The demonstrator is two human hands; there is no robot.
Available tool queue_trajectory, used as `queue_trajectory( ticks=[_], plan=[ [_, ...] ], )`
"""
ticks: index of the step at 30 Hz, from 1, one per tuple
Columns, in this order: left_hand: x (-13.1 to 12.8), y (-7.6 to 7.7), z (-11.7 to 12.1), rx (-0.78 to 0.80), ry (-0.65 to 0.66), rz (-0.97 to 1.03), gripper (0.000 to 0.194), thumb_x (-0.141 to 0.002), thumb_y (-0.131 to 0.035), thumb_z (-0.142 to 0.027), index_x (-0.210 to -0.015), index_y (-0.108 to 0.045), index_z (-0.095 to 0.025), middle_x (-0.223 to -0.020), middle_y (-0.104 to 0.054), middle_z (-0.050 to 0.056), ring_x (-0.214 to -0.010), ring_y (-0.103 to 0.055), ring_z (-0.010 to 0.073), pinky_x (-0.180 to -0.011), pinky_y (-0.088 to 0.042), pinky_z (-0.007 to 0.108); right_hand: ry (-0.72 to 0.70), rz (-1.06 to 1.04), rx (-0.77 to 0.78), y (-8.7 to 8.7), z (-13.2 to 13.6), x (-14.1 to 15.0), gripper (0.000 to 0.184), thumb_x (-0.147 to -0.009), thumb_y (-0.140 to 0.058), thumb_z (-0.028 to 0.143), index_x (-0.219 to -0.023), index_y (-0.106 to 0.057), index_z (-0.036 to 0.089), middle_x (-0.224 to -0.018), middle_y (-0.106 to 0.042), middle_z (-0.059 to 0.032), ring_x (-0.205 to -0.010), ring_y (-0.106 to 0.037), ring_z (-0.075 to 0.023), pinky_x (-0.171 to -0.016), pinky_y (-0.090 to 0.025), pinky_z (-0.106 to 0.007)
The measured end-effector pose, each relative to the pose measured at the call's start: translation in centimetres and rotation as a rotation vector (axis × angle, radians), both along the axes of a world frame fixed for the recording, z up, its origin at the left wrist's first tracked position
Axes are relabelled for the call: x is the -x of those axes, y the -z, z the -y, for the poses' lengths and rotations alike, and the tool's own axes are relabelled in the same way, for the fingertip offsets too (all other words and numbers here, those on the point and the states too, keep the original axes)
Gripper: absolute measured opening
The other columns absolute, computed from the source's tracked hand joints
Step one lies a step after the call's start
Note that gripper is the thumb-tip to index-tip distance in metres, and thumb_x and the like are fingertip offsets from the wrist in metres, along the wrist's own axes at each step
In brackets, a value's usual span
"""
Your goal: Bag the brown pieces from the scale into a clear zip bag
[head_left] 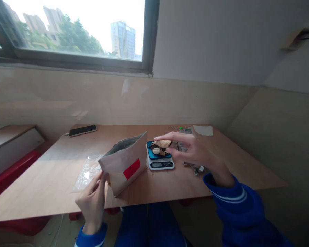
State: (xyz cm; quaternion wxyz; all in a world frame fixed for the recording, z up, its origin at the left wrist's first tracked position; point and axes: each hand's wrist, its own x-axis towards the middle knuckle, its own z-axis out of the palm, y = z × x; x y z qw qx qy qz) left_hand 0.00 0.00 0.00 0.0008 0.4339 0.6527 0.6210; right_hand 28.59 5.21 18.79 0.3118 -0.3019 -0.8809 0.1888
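My left hand [92, 197] pinches the left edge of a brown paper bag [118, 168] with a red label. The bag stands tilted with its mouth open and a silvery lining showing. Over a small kitchen scale [161, 165] with a blue plate, my right hand [186, 147] holds a pale tan dried slice [162, 143] between thumb and fingers. Dark dried pieces and a whitish round piece [156, 151] lie on the scale's plate. I cannot read the display.
A clear plastic bag [89, 173] lies left of the paper bag. Behind and below my right hand are plastic packets with dried sticks [195, 168]. A phone [82, 130] rests at the back left, a white paper [203, 130] at the back right. The wall borders the table's [237, 164] far edge.
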Motion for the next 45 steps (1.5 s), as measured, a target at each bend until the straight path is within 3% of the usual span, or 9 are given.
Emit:
queue_trajectory(
  ticks=[8, 11, 20, 27, 30, 34, 39, 42, 45],
  plan=[
    [0.0, -3.4, -5.2, -0.003, 0.078, 0.328, 0.036, -0.074, -0.068, -0.044, -0.095, -0.073, -0.016, -0.082, -0.073, 0.004, -0.068, -0.07, 0.0196, -0.065, -0.062, 0.033, 0.161, 0.182, -0.116, 12.9, -7.0, -1.4, 0.034, -0.086, -0.058, 0.021, -0.119, -0.065, 0.023, -0.13, -0.057, -0.0115, -0.122, -0.053, -0.0227, -0.102, -0.043, -0.041],
    [-0.2, -4.1, -7.0, -0.032, 0.084, 0.283, 0.036, -0.076, -0.066, -0.044, -0.099, -0.072, -0.016, -0.086, -0.073, 0.005, -0.071, -0.07, 0.0195, -0.068, -0.062, 0.034, 0.178, 0.308, -0.206, 15.7, -7.9, -1.0, 0.035, -0.083, -0.059, 0.015, -0.116, -0.066, 0.023, -0.135, -0.053, -0.0127, -0.126, -0.048, -0.0257, -0.104, -0.042, -0.045],
    [-0.6, -4.4, -8.6, 0.045, 0.058, 0.016, 0.038, -0.084, -0.056, -0.049, -0.105, -0.071, -0.02, -0.093, -0.075, 0.006, -0.08, -0.071, 0.021, -0.077, -0.056, 0.033, 0.202, 0.61, -0.272, 16.2, -7.3, -0.8, 0.061, -0.08, -0.043, -0.001, -0.136, -0.05, 0.022, -0.152, -0.034, -0.011, -0.138, -0.034, -0.0304, -0.108, -0.034, -0.053],
    [-0.5, -4.0, -10.3, 0.108, 0.047, -0.001, 0.037, -0.086, -0.052, -0.05, -0.102, -0.067, -0.02, -0.087, -0.073, 0.005, -0.074, -0.07, 0.0193, -0.071, -0.054, 0.03, 0.438, 0.352, -0.221, 16.0, -2.5, -3.5, 0.072, -0.08, -0.038, 0.0, -0.144, -0.037, 0.033, -0.155, -0.029, -0.004, -0.138, -0.033, -0.0272, -0.109, -0.033, -0.051],
    [-0.3, -4.0, -11.8, 0.161, 0.054, -0.062, 0.038, -0.089, -0.047, -0.05, -0.105, -0.064, -0.02, -0.093, -0.072, 0.006, -0.076, -0.07, 0.0206, -0.073, -0.053, 0.032, 0.602, 0.179, -0.201, 18.1, 1.7, -5.0, 0.072, -0.082, -0.036, 0.001, -0.144, -0.035, 0.038, -0.151, -0.033, -0.0027, -0.134, -0.038, -0.0261, -0.107, -0.036, -0.049],
    [0.1, -3.6, -13.6, 0.202, 0.126, -0.171, 0.039, -0.091, -0.04, -0.044, -0.114, -0.058, -0.019, -0.1, -0.07, 0.01, -0.086, -0.068, 0.0249, -0.078, -0.053, 0.038, 0.755, 0.107, -0.147, 22.8, 7.8, -6.3, 0.067, -0.084, -0.036, 0.005, -0.141, -0.036, 0.04, -0.137, -0.047, -0.006, -0.123, -0.05, -0.0266, -0.095, -0.046, -0.046],
    [1.2, -1.7, -12.6, 0.158, 0.188, -0.338, 0.042, -0.088, -0.037, -0.027, -0.126, -0.052, -0.016, -0.129, -0.055, 0.015, -0.124, -0.05, 0.0287, -0.105, -0.039, 0.046, 0.784, 0.178, -0.126, 26.8, 12.1, -7.7, 0.057, -0.086, -0.039, 0.007, -0.135, -0.044, 0.036, -0.135, -0.047, -0.0049, -0.116, -0.054, -0.0225, -0.089, -0.051, -0.036],
    [2.7, 0.3, -10.4, 0.233, 0.087, -0.278, 0.046, -0.083, -0.035, -0.018, -0.125, -0.052, -0.011, -0.121, -0.056, 0.018, -0.102, -0.062, 0.0274, -0.094, -0.048, 0.046, 0.784, 0.155, -0.128, 26.4, 12.1, -7.7, 0.053, -0.087, -0.039, 0.008, -0.132, -0.049, 0.035, -0.135, -0.048, -0.0045, -0.114, -0.054, -0.0217, -0.088, -0.052, -0.035],
    [4.8, 2.6, -8.4, 0.339, 0.093, -0.309, 0.043, -0.079, -0.036, -0.019, -0.116, -0.056, -0.011, -0.111, -0.06, 0.018, -0.104, -0.059, 0.0303, -0.094, -0.046, 0.049, 0.769, 0.073, -0.153, 24.8, 11.2, -6.5, 0.05, -0.087, -0.038, 0.007, -0.127, -0.052, 0.034, -0.132, -0.05, -0.0046, -0.115, -0.053, -0.0213, -0.09, -0.051, -0.036]
  ],
)
